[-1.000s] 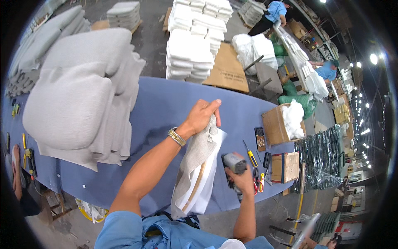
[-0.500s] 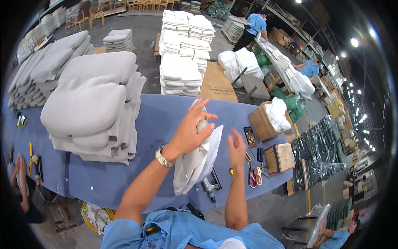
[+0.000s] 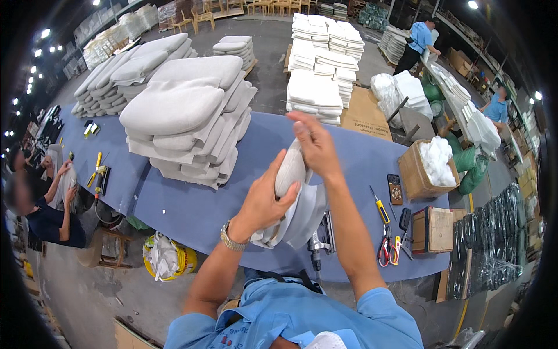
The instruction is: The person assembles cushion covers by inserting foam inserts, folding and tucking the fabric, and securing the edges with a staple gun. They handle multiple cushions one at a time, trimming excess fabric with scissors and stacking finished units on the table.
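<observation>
A grey fabric-covered seat cushion stands on edge above the blue table in front of me, loose cloth and white backing hanging from its lower end. My left hand grips it from the left, thumb on the near face and fingers round the far side. Against its upper right side lies my right hand, fingers stretched past the top and slightly blurred. Under my right forearm, a pneumatic staple gun rests on the table, partly hidden. To the left rises a stack of similar grey cushions.
Right on the table lie a yellow screwdriver, red-handled pliers, a phone and a box of white stuffing. A yellow bucket stands below the near edge. A co-worker is at the left end.
My right hand has come in from the right to the cushion's upper side. The left hand still grips the cushion, now more upright. My view has swung, shifting the scene rightward.
</observation>
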Demonstrator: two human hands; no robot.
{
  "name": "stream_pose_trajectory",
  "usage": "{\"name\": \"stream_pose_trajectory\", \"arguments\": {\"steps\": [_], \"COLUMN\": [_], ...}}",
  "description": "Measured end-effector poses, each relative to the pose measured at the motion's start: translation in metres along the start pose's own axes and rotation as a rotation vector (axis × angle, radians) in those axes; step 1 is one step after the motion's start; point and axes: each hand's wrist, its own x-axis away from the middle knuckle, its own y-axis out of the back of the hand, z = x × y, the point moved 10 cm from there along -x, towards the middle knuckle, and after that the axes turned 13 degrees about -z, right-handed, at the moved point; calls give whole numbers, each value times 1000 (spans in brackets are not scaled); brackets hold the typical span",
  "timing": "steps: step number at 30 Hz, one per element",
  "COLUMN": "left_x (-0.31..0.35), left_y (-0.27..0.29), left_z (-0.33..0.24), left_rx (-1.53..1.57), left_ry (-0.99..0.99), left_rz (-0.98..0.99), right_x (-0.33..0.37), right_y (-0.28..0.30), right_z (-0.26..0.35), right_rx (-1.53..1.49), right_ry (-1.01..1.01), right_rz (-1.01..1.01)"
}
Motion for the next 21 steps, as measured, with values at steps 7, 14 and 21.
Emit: {"name": "stream_pose_trajectory", "arguments": {"steps": [7, 14, 21], "left_x": [17, 15, -8], "left_y": [-9, -10, -22], "left_z": [-28, -24, -12], "left_rx": [-62, -64, 51], "left_ry": [-116, -210, -118], "left_rz": [50, 44, 32], "right_x": [3, 0, -12], "right_y": [1, 2, 12], "right_z": [-26, -52, -80], "right_rx": [-194, -258, -353], "right_ry": [-186, -197, -292], "right_rz": [102, 78, -38]}}
